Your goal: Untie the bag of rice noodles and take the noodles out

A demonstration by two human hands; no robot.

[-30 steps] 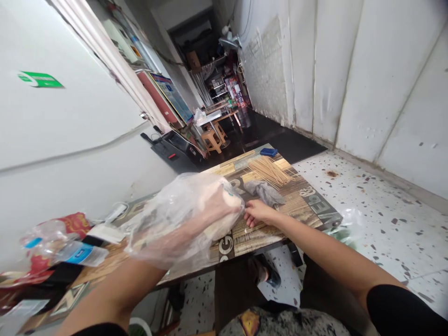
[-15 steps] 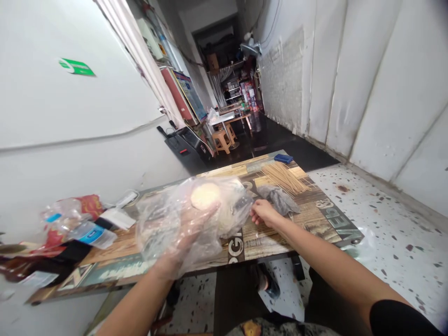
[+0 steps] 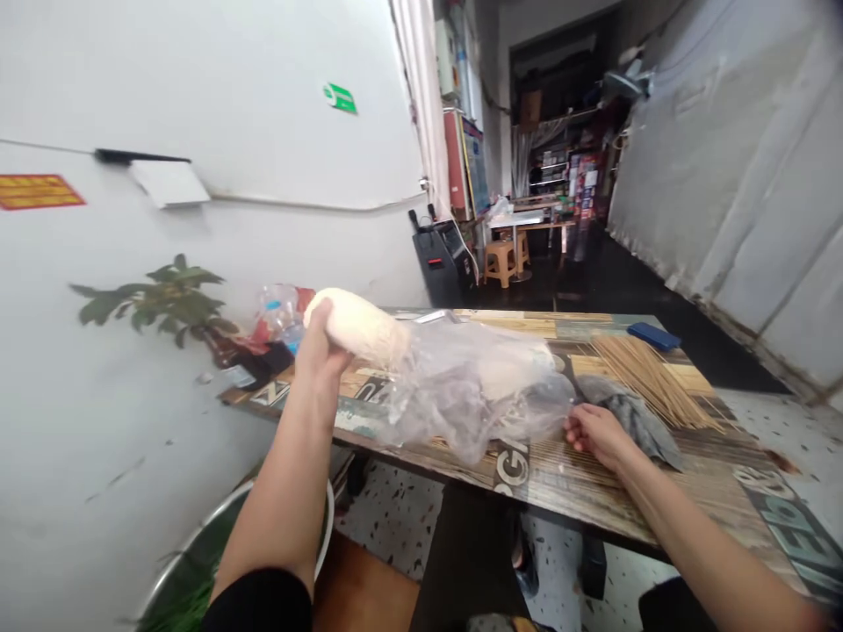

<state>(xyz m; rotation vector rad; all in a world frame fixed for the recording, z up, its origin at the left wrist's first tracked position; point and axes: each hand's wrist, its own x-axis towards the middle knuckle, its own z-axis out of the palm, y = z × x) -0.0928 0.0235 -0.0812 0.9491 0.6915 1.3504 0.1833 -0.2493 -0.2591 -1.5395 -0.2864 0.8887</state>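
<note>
Both grips closed: left hand (image 3: 320, 344) around white roll (image 3: 359, 326), right hand (image 3: 591, 430) pinching plastic bag (image 3: 474, 391)

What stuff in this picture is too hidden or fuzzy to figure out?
All in the head view:
- The pale roll in the left hand: its far end is veiled by the crinkled plastic bag.
- The right hand: its fingertips are lost in the bag's edge.
- The metal basin: cut off by the bottom edge and the left arm.
- The far shelves: too small and dim.
</note>
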